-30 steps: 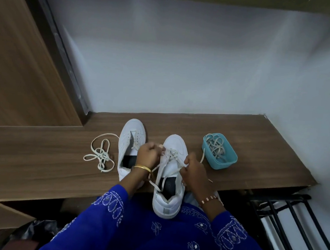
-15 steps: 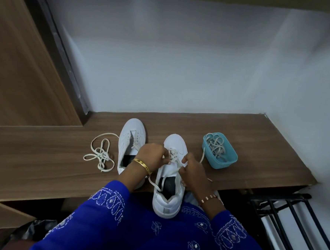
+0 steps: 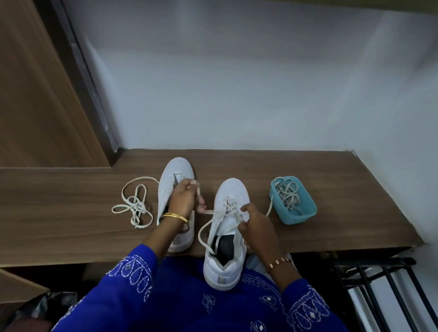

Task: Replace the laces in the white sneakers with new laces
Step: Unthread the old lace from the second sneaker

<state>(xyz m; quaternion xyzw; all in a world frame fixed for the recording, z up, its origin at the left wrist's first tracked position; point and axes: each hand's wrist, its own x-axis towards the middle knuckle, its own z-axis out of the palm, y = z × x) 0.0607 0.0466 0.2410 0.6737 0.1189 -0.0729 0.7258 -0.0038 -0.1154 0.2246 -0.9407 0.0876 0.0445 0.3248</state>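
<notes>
Pinching lace (image 3: pixel 211 211) | left fingers (image 3: pixel 197 205) | right fingers (image 3: pixel 242 225) on sneaker (image 3: pixel 228 233)

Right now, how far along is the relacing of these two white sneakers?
Done: the left sneaker shows bare eyelets, and a loose lace lies beside it on the shelf.
In hand: the right sneaker is partly laced; the left hand pulls one lace end, and the right hand pinches the lace at the eyelets.
Left: finishing this shoe and lacing the other. More laces sit in the blue tub.
</notes>
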